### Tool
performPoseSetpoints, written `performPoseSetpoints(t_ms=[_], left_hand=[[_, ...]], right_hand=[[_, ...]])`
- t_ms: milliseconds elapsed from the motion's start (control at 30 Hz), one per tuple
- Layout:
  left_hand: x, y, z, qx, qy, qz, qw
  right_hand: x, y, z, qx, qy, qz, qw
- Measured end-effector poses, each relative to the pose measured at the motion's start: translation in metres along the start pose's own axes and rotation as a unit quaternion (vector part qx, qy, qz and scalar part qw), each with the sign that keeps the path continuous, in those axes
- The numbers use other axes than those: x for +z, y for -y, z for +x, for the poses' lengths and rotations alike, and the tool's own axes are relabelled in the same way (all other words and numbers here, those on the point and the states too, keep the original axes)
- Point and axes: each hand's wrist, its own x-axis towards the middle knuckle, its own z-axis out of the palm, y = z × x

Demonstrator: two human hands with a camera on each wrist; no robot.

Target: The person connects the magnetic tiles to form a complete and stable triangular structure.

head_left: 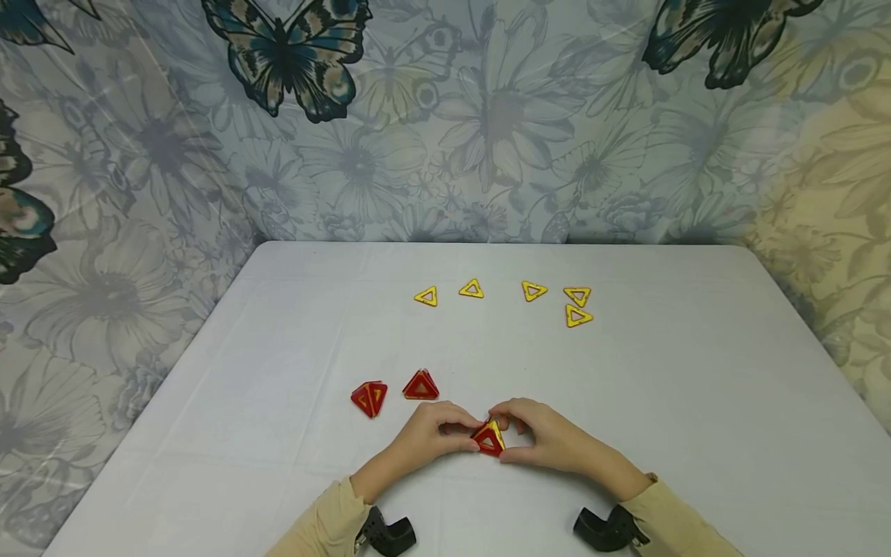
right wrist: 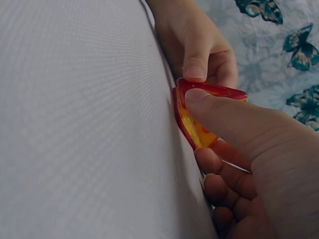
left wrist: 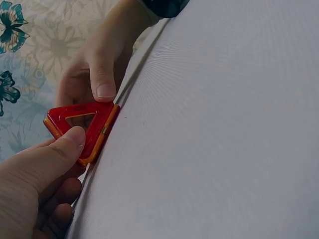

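Note:
Near the front middle of the table, both hands hold a small pyramid of red and yellow triangular magnetic tiles (head_left: 489, 441). My left hand (head_left: 433, 433) pinches its left side; in the left wrist view that thumb lies over a red tile (left wrist: 107, 122) with an open triangular centre. From the other side my right hand (head_left: 557, 441) grips it between thumb and fingers. The right wrist view shows the right thumb (right wrist: 219, 107) across the top of the pyramid and a yellow tile (right wrist: 192, 124) below it. The pyramid's underside is hidden.
Two red tile pyramids stand left of the hands, one tilted (head_left: 369, 398) and one upright (head_left: 421, 385). Several yellow triangle tiles lie farther back, including a single one (head_left: 427, 296) and a close pair at the right (head_left: 578, 316). Patterned fabric (head_left: 487, 155) rises behind the white table (head_left: 696, 371).

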Motion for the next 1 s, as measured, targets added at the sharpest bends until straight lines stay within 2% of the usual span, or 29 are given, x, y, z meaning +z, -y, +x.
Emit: performPoseSetpoints(t_ms=[67, 300, 467, 567, 667, 767, 867, 1000], left_hand=[[0.000, 0.001, 0.000, 0.000, 0.000, 0.003, 1.0000], [0.009, 0.033, -0.004, 0.007, 0.003, 0.006, 1.0000], [0.009, 0.036, -0.004, 0.022, 0.007, 0.016, 0.9996], [0.009, 0.036, -0.003, 0.018, 0.009, 0.017, 0.9996], [0.010, 0.035, -0.003, 0.008, 0.010, 0.019, 0.9997], [0.010, 0.034, -0.002, 0.000, 0.011, 0.020, 0.9997], [0.010, 0.034, -0.003, -0.007, 0.014, 0.018, 0.9997], [0.009, 0.034, -0.004, -0.016, 0.015, 0.021, 0.9995]], right_hand=[[0.000, 0.001, 0.000, 0.001, 0.000, -0.001, 1.0000], [0.000, 0.000, 0.000, 0.012, 0.000, -0.003, 0.9999], [0.000, -0.001, 0.000, 0.010, -0.004, -0.001, 0.9999], [0.000, -0.003, 0.001, 0.000, -0.020, 0.016, 0.9997], [-0.002, -0.009, 0.002, -0.018, -0.082, 0.026, 0.9961], [-0.005, -0.018, 0.003, -0.010, -0.177, 0.006, 0.9841], [-0.012, -0.030, 0.001, 0.040, -0.259, -0.014, 0.9650], [-0.028, -0.050, -0.004, 0.124, -0.325, -0.016, 0.9372]])
